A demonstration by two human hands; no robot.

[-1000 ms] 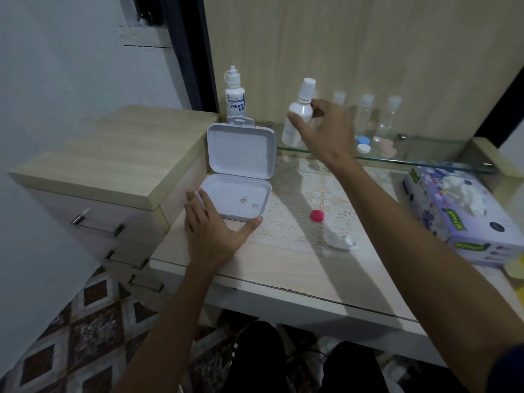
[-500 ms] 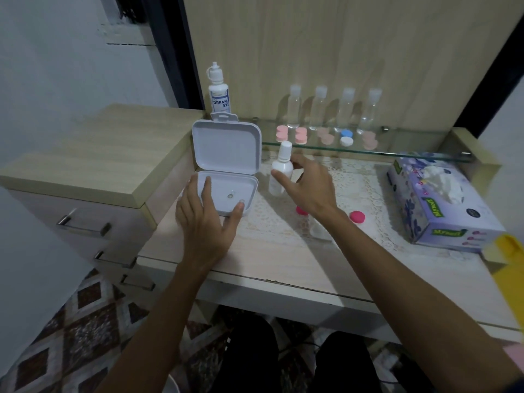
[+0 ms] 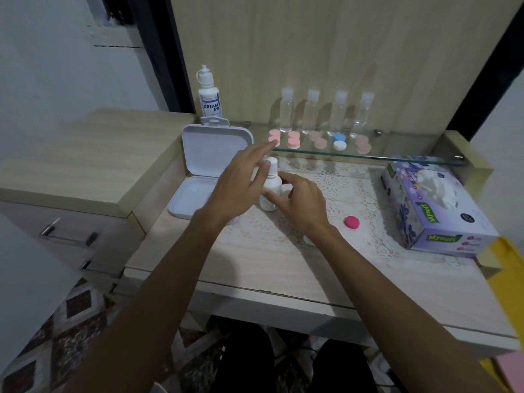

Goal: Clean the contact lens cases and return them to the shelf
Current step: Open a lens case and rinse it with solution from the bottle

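A small white spray bottle [image 3: 270, 185] stands on the lace mat in the middle of the desk. My right hand [image 3: 300, 202] holds it low down between thumb and fingers. My left hand [image 3: 238, 188] hovers over the open white box [image 3: 215, 146], fingers straight, with the fingertips at the bottle's cap. A loose pink lens case cap [image 3: 352, 222] lies on the mat to the right. Several lens cases sit in a row on the glass shelf [image 3: 397, 158]: pink ones [image 3: 293, 139] and a blue and white one [image 3: 339, 141].
Several clear bottles [image 3: 286, 112] stand at the back of the shelf, with a Dream Eye solution bottle [image 3: 209, 95] at its left end. A tissue box [image 3: 433, 199] sits at the right, a drawer unit [image 3: 85, 160] at the left, something yellow [image 3: 510, 262] at the far right edge.
My right hand took the spray bottle from the shelf and set it down on the mat. My left hand lifted off the white box and moved right toward the bottle's cap.
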